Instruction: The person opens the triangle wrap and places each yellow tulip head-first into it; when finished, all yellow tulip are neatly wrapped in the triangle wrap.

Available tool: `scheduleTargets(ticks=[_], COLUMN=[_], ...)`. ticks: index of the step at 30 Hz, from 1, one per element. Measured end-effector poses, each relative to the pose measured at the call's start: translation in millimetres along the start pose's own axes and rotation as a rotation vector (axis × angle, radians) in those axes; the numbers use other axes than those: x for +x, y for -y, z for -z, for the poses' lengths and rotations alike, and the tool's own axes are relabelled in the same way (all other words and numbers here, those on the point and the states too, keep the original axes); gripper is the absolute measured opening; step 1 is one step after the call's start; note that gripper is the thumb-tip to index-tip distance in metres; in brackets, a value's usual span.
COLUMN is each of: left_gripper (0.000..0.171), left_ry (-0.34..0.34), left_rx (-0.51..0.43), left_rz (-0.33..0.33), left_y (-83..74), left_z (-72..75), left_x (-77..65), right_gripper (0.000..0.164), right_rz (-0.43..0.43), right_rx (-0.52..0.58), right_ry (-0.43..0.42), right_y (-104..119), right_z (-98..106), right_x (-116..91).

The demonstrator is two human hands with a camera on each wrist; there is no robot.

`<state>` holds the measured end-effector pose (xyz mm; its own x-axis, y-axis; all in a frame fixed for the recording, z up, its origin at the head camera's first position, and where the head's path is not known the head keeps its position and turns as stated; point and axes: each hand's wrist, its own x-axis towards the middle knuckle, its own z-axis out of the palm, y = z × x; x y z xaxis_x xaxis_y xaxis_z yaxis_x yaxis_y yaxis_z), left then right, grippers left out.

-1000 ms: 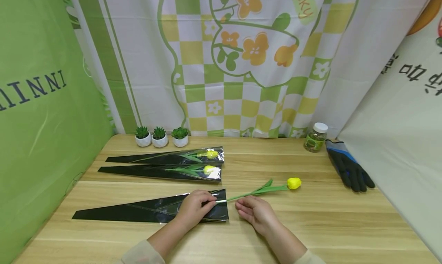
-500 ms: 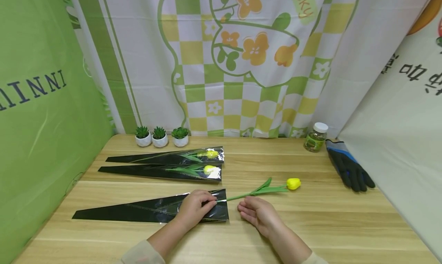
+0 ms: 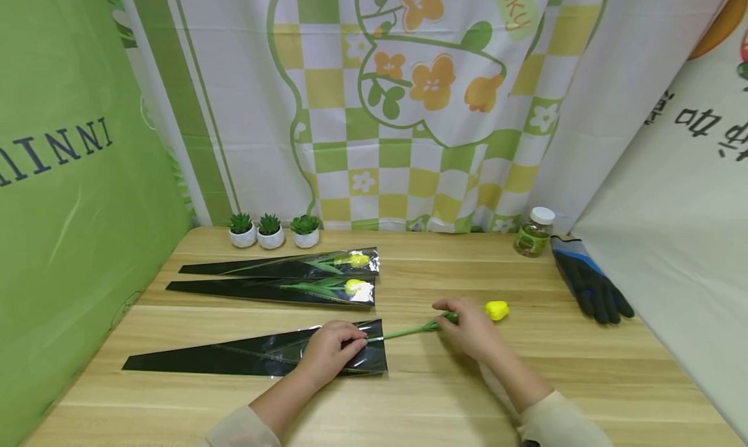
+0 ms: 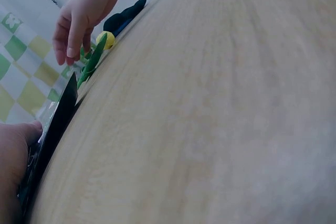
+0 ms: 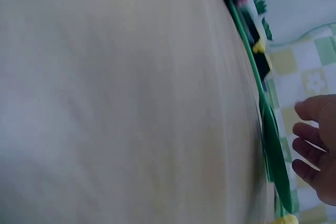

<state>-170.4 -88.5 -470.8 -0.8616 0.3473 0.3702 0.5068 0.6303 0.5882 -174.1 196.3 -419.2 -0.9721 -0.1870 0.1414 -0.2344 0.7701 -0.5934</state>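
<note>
My left hand (image 3: pixel 333 353) pinches the open end of a black, clear-fronted flower sleeve (image 3: pixel 234 357) lying on the table. A yellow artificial tulip (image 3: pixel 403 333) has its stem end at that opening, under my left fingertips; its leaves and bloom lie outside to the right. Above the leaves is my right hand (image 3: pixel 470 327), fingers loosely bent and spread, hiding part of the leaves in the head view. In the right wrist view the right hand (image 5: pixel 320 145) stands apart from the tulip leaf (image 5: pixel 273 150), holding nothing.
Two sleeves with yellow tulips, a rear one (image 3: pixel 280 264) and a nearer one (image 3: pixel 257 290), lie behind. Three small potted succulents (image 3: pixel 271 236) line the back edge at left. A white-lidded jar (image 3: pixel 533 234) and a black-blue glove (image 3: pixel 593 284) are at the back right.
My right hand has moved right and away from me, from beside the stem to above the tulip's leaves. The tulip shifted slightly left earlier; my left hand has stayed put.
</note>
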Motion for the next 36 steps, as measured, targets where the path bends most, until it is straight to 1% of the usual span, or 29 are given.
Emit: scheduleTargets(ticks=[2, 4, 7, 9, 15, 18, 22, 25, 29, 33, 36], left_gripper=[0.009, 0.009, 0.01, 0.01, 0.009, 0.009, 0.009, 0.009, 0.009, 0.009, 0.009], left_ry=[0.001, 0.003, 0.008, 0.011, 0.007, 0.011, 0.011, 0.007, 0.005, 0.003, 0.0], left_rx=[-0.003, -0.002, -0.002, -0.003, -0.002, 0.0, 0.002, 0.003, 0.001, 0.0, 0.001], left_rz=[0.0, -0.001, 0.001, 0.0, -0.004, -0.003, -0.005, -0.008, -0.008, -0.004, -0.002], left_y=[-0.1, -0.3, -0.6, -0.8, -1.8, -2.2, -2.6, -2.6, -2.5, -2.4, -2.1], left_z=[0.4, 0.7, 1.0, 1.2, 2.1, 2.6, 3.1, 3.3, 3.1, 2.8, 2.4], left_x=[0.2, 0.3, 0.5, 0.6, 0.9, 0.6, -0.1, -0.4, -0.4, -0.5, -0.5], right_gripper=[0.027, 0.031, 0.036, 0.036, 0.03, 0.031, 0.032, 0.031, 0.027, 0.023, 0.022], right_rz=[0.107, 0.168, 0.189, 0.187, 0.196, 0.197, 0.175, 0.151, 0.131, 0.161, 0.201], right_rx=[-0.099, -0.154, -0.196, -0.222, -0.282, -0.262, -0.215, -0.191, -0.165, -0.139, -0.117], right_ry=[0.019, 0.069, 0.156, 0.194, 0.231, 0.266, 0.323, 0.345, 0.351, 0.338, 0.32], right_y=[-7, -13, -20, -22, -23, -22, -19, -17, -18, -20, -21], right_z=[4, 7, 9, 9, 11, 14, 19, 21, 22, 20, 16], right_x=[5, 10, 16, 18, 20, 20, 20, 20, 21, 22, 21])
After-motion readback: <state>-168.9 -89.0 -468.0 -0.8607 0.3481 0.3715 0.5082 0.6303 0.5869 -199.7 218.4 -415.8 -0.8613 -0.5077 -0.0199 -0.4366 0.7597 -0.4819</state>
